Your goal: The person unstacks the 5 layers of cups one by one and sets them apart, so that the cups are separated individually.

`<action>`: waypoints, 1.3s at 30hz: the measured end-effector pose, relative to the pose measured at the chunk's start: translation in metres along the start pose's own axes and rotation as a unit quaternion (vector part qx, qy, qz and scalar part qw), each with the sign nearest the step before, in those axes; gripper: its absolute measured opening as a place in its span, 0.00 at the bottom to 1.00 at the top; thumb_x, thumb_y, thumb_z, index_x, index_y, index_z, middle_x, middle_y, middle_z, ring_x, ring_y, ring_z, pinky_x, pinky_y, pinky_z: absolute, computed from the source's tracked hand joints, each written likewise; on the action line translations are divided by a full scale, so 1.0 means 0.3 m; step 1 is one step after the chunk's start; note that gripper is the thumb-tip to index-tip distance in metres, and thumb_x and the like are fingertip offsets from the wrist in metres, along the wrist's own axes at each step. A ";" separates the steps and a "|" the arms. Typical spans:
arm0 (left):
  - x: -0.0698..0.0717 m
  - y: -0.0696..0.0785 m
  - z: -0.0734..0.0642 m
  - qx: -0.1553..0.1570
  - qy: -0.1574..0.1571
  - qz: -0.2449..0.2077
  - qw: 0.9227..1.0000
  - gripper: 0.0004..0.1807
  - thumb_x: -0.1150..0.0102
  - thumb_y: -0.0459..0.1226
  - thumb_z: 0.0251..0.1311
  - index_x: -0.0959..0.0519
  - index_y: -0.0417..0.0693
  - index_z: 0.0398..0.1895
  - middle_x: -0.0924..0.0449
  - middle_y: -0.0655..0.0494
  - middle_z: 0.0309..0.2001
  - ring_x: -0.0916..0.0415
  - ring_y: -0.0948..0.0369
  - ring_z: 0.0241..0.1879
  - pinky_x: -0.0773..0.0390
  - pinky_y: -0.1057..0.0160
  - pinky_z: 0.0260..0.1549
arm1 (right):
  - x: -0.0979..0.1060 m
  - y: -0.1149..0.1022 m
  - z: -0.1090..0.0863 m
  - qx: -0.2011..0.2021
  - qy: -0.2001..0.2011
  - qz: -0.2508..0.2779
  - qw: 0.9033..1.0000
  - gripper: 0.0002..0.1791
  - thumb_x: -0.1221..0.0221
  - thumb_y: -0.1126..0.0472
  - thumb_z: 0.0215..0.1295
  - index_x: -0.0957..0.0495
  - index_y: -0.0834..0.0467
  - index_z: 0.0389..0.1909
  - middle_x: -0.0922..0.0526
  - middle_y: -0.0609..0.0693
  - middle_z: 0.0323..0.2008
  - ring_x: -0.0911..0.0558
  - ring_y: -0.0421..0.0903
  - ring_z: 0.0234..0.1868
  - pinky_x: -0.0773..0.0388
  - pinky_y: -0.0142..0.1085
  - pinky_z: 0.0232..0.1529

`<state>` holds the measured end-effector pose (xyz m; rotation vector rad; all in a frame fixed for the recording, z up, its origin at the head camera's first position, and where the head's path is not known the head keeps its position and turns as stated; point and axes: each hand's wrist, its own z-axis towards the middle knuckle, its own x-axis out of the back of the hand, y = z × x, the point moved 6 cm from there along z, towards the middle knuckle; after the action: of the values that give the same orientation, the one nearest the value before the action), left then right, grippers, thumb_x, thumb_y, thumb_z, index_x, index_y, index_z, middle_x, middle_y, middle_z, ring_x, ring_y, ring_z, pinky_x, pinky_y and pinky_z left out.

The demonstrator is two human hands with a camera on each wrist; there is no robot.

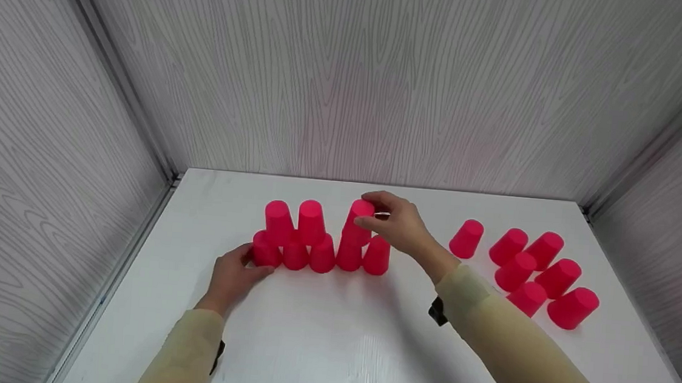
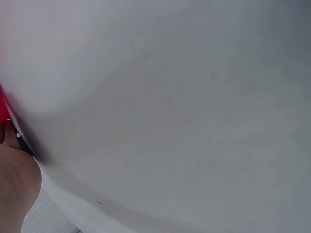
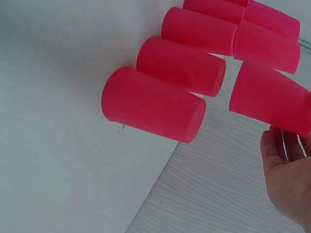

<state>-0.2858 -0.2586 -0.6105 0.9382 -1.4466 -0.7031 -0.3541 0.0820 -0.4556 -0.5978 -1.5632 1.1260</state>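
Note:
Several upside-down pink plastic cups stand in a row on the white table, among them a cup at the right end. Two more cups, one at the left and one beside it, sit on top of the row. My right hand holds another upside-down cup above the row, right of a gap; the right wrist view shows this held cup tilted by the camera angle. My left hand grips the leftmost bottom cup, thumb in front. In the left wrist view only a sliver of red shows by the hand.
More upside-down pink cups stand on the right of the table, including a lone one and a cluster partly behind my right forearm. Grey wood-grain panels enclose the table at the back and sides.

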 end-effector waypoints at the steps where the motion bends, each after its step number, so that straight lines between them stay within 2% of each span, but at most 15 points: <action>1: 0.000 -0.002 0.001 0.002 -0.001 -0.001 1.000 0.40 0.23 0.45 0.64 0.29 0.49 0.76 0.23 0.51 0.69 0.28 0.49 0.71 0.22 0.49 0.66 | 0.017 0.001 -0.006 0.000 0.002 -0.002 1.000 0.33 0.25 0.53 0.65 0.23 0.51 0.69 0.18 0.47 0.57 0.18 0.49 0.58 0.14 0.41 0.55; 8: 0.011 -0.019 0.002 0.013 0.000 0.000 1.000 0.42 0.21 0.47 0.61 0.30 0.52 0.77 0.23 0.53 0.69 0.28 0.49 0.71 0.21 0.50 0.65 | 0.152 0.039 -0.047 -0.012 0.021 -0.010 1.000 0.33 0.25 0.52 0.64 0.24 0.49 0.70 0.20 0.48 0.60 0.19 0.50 0.60 0.14 0.43 0.55; 18: 0.029 -0.034 0.002 0.030 0.001 0.003 1.000 0.46 0.20 0.47 0.60 0.33 0.53 0.79 0.25 0.53 0.71 0.31 0.48 0.72 0.21 0.50 0.64 | 0.328 0.137 -0.115 -0.045 0.047 -0.033 0.997 0.36 0.25 0.51 0.64 0.25 0.50 0.71 0.22 0.52 0.62 0.21 0.55 0.62 0.14 0.49 0.56; 21: 0.034 -0.037 0.002 0.032 0.005 0.002 0.999 0.47 0.19 0.47 0.58 0.33 0.53 0.79 0.25 0.53 0.70 0.31 0.48 0.72 0.20 0.50 0.63 | 0.365 0.171 -0.138 -0.055 0.051 -0.040 0.996 0.37 0.24 0.52 0.64 0.26 0.50 0.72 0.22 0.52 0.62 0.21 0.55 0.62 0.15 0.51 0.56; 27: 0.038 -0.035 0.007 0.015 0.006 0.013 1.000 0.45 0.21 0.47 0.60 0.31 0.49 0.78 0.24 0.50 0.70 0.29 0.48 0.71 0.21 0.50 0.65 | 0.433 0.251 -0.189 -0.074 0.041 -0.050 0.995 0.38 0.26 0.48 0.66 0.28 0.51 0.74 0.22 0.53 0.63 0.22 0.55 0.62 0.16 0.46 0.57; 31: 0.038 -0.033 0.010 0.010 0.010 0.020 1.000 0.43 0.21 0.46 0.61 0.30 0.48 0.77 0.23 0.50 0.69 0.28 0.48 0.70 0.22 0.50 0.65 | 0.471 0.306 -0.222 -0.093 0.040 -0.056 0.993 0.39 0.26 0.47 0.65 0.29 0.50 0.75 0.23 0.54 0.65 0.23 0.57 0.65 0.15 0.46 0.57; 39: 0.038 -0.034 0.009 0.011 0.009 0.017 1.000 0.43 0.21 0.47 0.61 0.30 0.49 0.77 0.23 0.50 0.69 0.28 0.48 0.71 0.22 0.50 0.66 | 0.520 0.395 -0.273 -0.129 0.043 -0.079 0.988 0.42 0.25 0.48 0.64 0.31 0.50 0.76 0.26 0.56 0.67 0.25 0.60 0.65 0.14 0.48 0.55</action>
<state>-0.2866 -0.2739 -0.6140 0.9335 -1.4546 -0.6538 -0.3459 0.2915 -0.4897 -0.6721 -1.6618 0.7762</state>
